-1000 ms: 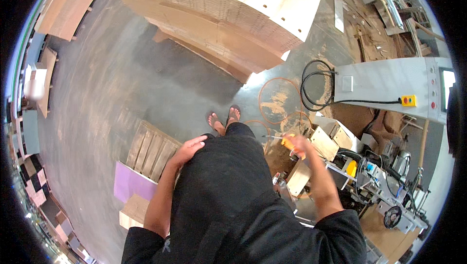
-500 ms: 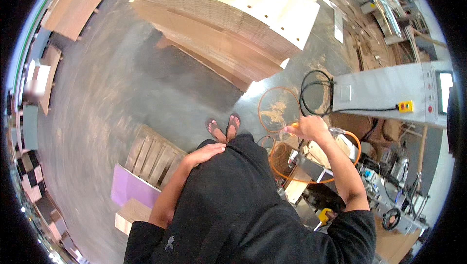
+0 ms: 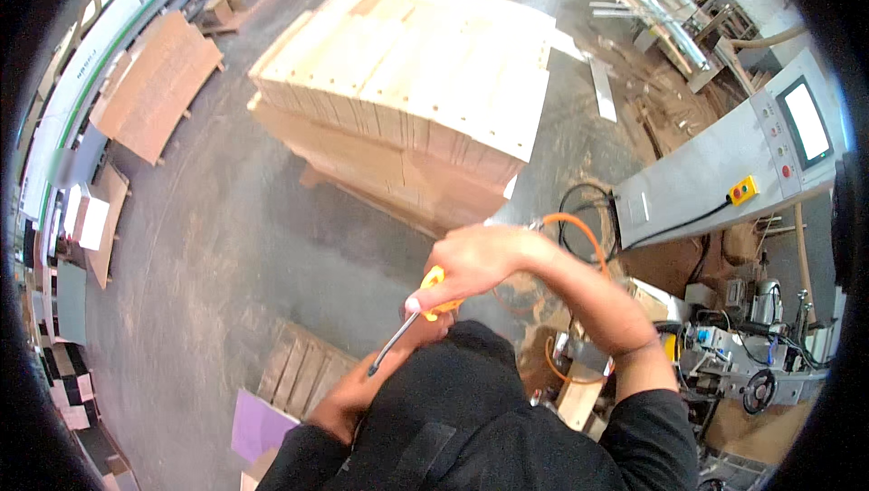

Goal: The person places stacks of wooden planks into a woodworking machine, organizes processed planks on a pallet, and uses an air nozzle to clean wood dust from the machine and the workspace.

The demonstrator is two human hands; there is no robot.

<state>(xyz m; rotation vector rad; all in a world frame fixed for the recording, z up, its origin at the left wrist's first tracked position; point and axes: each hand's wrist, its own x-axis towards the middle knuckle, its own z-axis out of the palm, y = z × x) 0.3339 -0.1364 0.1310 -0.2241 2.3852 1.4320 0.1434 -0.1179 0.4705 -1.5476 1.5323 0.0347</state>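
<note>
An air blow gun (image 3: 435,295), yellow with a thin metal nozzle, is gripped in my right hand (image 3: 478,260) in front of my body. Its nozzle slants down and left across my left forearm. From the back of my right hand an orange air hose (image 3: 579,221) runs away to the right. My left hand (image 3: 434,326) lies just below the blow gun, close to my black clothing. The right hand and the gun cover most of its fingers, so their pose does not show.
Ahead stands a tall stack of drilled wooden panels (image 3: 398,66). To the right are a grey control cabinet (image 3: 697,165) and a machine with a handwheel (image 3: 759,391). A slatted wooden pallet (image 3: 303,369) and a purple board (image 3: 258,423) lie at my left.
My right hand has swung left from beside the machine to in front of my body, bringing the blow gun and hose. My left hand has lifted off my thigh. The view has tilted up.
</note>
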